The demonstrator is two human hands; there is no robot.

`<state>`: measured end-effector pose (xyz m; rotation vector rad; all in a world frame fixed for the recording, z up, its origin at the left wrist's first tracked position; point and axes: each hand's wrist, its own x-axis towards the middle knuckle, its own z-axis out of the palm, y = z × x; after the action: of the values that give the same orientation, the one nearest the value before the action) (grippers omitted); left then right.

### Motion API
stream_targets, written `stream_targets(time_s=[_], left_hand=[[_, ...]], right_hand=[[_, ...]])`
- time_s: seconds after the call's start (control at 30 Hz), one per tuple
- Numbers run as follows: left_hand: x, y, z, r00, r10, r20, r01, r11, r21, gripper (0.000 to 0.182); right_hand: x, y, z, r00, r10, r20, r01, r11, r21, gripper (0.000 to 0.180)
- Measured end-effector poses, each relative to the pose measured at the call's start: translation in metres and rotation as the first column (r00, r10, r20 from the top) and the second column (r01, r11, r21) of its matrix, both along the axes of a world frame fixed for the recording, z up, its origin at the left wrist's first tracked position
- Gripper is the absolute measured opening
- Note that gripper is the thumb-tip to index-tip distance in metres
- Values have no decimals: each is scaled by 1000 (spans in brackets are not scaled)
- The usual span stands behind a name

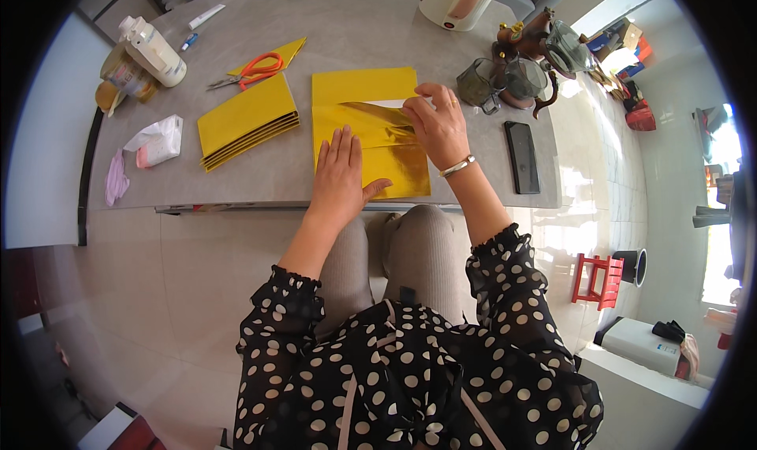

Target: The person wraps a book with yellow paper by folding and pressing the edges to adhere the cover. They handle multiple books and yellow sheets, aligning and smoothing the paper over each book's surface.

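A creased sheet of gold foil paper lies on the grey table in front of me. My left hand rests palm down on its lower left part, fingers spread a little. With thumb and fingers, my right hand pinches a lifted layer of the paper near the right edge, and a strip of white shows under it. Left of the sheet sits a stack of folded gold paper. Orange-handled scissors lie behind the stack, partly over a small folded gold piece.
A black phone lies to the right, below glass cups and a brown ornamental stand. A white kettle stands at the back. Leftward are a tissue pack, a white bottle and a tin.
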<state>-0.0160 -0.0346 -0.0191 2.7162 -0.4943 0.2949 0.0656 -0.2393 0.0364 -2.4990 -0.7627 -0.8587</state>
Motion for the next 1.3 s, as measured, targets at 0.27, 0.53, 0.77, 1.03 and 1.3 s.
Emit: stream_targets(time_s=[0.27,0.53,0.77,1.03,1.3], left_hand=[[1,-1,0,1000,6,-18,-6,999,-36,94],[1,-3,3,998,4,-60,-6,999,-40,92],[2,-3,5,996,10,-91,-11,1000,-5,92],[3,-4,10,1000,6,-12,-8,986,-168,74],[-6,-7,24,925,179,335,-2,885,-466,55]], right_hand=[[-19,-2,-2,954,185,-238,-123,960,253,13],[-12,-14,-22,861,114,-495,-52,989,137,58],[2,-16,-18,771,66,-633,-43,998,52,58],[-7,-16,-10,771,48,-635,26,994,108,28],[-41,-3,25,877,4,-481,185,921,344,19]])
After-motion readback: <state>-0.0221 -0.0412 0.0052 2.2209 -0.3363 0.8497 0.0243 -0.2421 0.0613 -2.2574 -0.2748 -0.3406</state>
